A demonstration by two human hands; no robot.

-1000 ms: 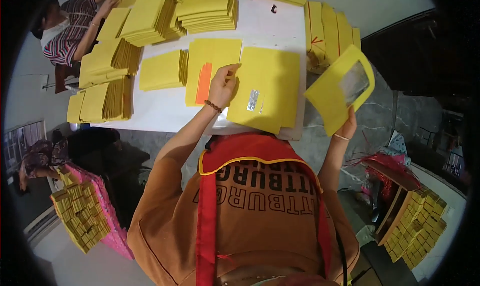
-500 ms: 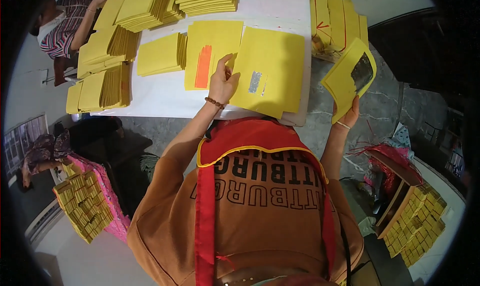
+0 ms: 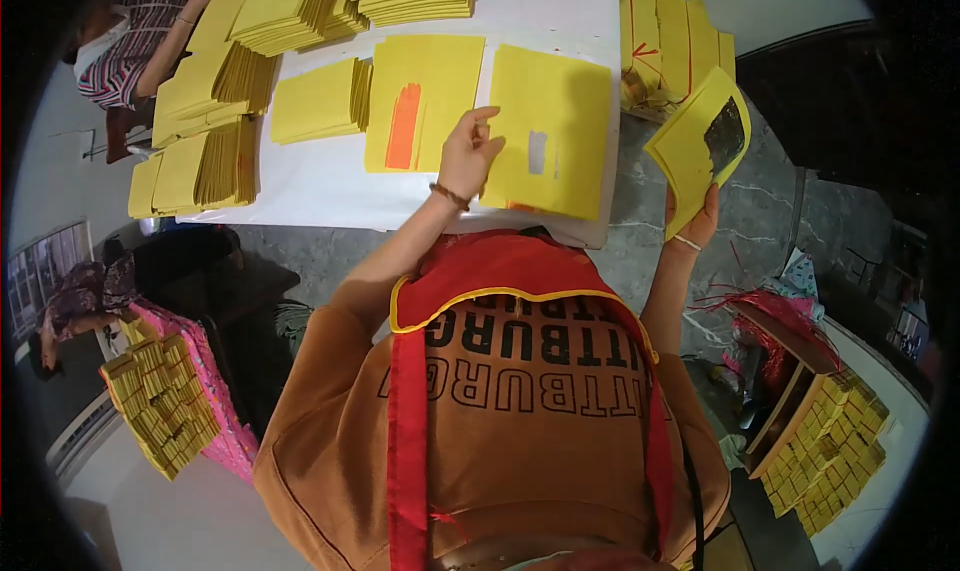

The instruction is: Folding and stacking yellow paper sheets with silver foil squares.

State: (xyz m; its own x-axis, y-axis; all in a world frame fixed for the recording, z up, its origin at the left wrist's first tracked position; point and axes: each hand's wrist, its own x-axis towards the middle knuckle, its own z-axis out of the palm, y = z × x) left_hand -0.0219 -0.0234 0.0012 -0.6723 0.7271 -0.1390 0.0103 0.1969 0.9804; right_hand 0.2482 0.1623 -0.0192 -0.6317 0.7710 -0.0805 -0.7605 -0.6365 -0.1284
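Observation:
My left hand [image 3: 468, 157] is over the left edge of a yellow paper sheet [image 3: 550, 86] with a small silver patch. Its index finger and thumb are apart, and nothing shows between them. A bit of orange peeks out at that sheet's lower edge. Just left lies another yellow sheet [image 3: 425, 71] with an orange-red stripe. Off the table's right side, my right hand [image 3: 698, 221] grips a curved yellow paper sheet [image 3: 680, 146] bearing a dark rectangular patch; it looks like more than one layer.
Stacks of yellow paper [image 3: 320, 101] cover the left and far parts of the white table [image 3: 330, 191]. Tied yellow bundles [image 3: 670, 36] stand at its right end. A person in a striped top [image 3: 135, 46] is at the far left. More bundles [image 3: 165, 406] sit behind on both sides.
The silver-patched sheet has turned from tilted to nearly straight. My left hand has shifted right and up, its fingers now more extended. My right hand stays nearly in place with its sheet.

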